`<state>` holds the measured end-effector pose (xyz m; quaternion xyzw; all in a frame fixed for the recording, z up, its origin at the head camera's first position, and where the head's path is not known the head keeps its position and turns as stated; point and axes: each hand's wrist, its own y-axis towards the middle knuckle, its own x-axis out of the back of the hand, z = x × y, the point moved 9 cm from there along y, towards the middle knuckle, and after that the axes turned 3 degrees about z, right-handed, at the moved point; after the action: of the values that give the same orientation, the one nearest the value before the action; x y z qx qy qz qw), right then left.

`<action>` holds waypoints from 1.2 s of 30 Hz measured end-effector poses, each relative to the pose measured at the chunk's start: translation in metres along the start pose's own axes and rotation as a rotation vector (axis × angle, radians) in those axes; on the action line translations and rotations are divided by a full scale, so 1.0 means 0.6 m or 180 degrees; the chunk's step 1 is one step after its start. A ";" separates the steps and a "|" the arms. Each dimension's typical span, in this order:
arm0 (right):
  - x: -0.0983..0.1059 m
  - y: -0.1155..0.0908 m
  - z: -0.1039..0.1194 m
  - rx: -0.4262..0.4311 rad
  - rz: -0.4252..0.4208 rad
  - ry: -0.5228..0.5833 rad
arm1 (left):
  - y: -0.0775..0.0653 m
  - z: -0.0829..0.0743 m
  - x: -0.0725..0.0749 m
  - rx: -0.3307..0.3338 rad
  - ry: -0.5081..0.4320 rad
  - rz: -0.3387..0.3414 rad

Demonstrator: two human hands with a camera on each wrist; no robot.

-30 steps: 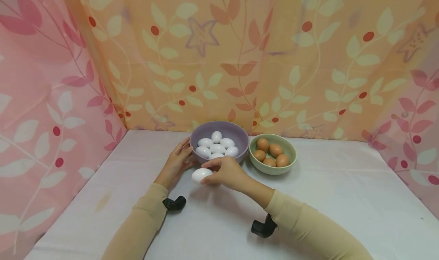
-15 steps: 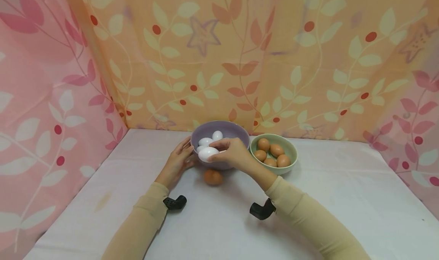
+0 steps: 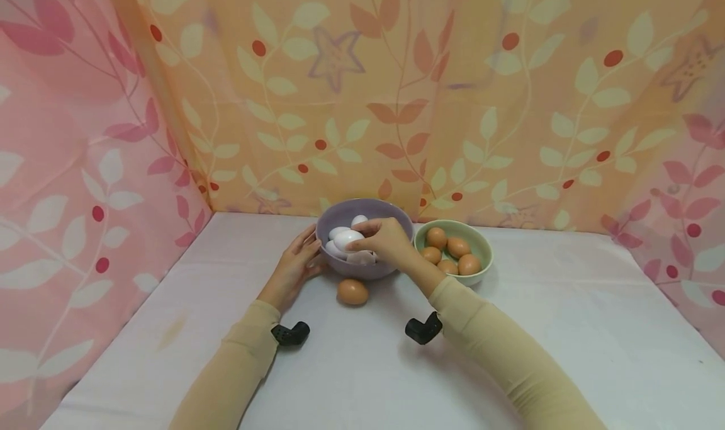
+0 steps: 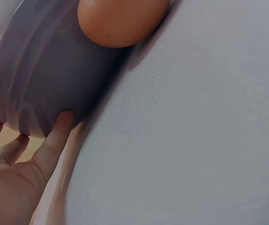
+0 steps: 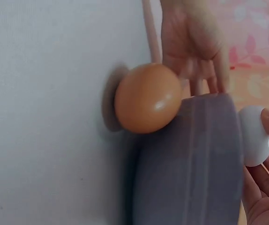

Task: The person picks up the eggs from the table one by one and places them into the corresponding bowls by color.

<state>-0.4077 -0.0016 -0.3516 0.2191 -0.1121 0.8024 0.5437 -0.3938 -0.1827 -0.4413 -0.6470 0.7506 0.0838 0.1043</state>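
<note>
Over the purple bowl (image 3: 368, 272), my right hand (image 3: 391, 244) pinches a white egg (image 3: 348, 241) between thumb and fingers. More white eggs lie in the bowl below, partly hidden by that hand. My left hand (image 3: 296, 259) rests on the bowl's left side. In the left wrist view its fingers (image 4: 55, 140) touch the purple outer wall, nearly straight. A brown egg (image 3: 352, 292) lies on the white cloth right in front of the bowl. The right wrist view shows the held white egg (image 5: 254, 136) at the bowl's rim, with the brown egg (image 5: 148, 98) beside the wall.
A pale green bowl (image 3: 480, 244) with several brown eggs (image 3: 457, 247) stands just right of the purple bowl. White cloth (image 3: 351, 379) covers the table. A patterned orange curtain (image 3: 272, 102) hangs close behind the bowls, with pink ones at both sides.
My right hand has carried the white egg up from in front of the purple bowl to over its inside. The brown egg on the cloth has come into sight. My left hand stays put.
</note>
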 end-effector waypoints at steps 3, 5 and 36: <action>-0.004 0.009 -0.009 -0.0080 0.0008 -0.0032 | 0.002 -0.001 0.000 0.0016 0.0014 -0.0008; -0.008 0.014 -0.016 -0.0116 0.0010 -0.0043 | 0.002 0.000 -0.001 0.0029 0.0001 -0.0015; -0.033 0.030 -0.019 0.0120 -0.0045 -0.0932 | 0.001 0.001 0.000 0.0030 -0.0035 -0.0001</action>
<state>-0.4206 -0.0202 -0.3698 0.3448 -0.1736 0.7599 0.5230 -0.3945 -0.1821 -0.4420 -0.6462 0.7503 0.0839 0.1115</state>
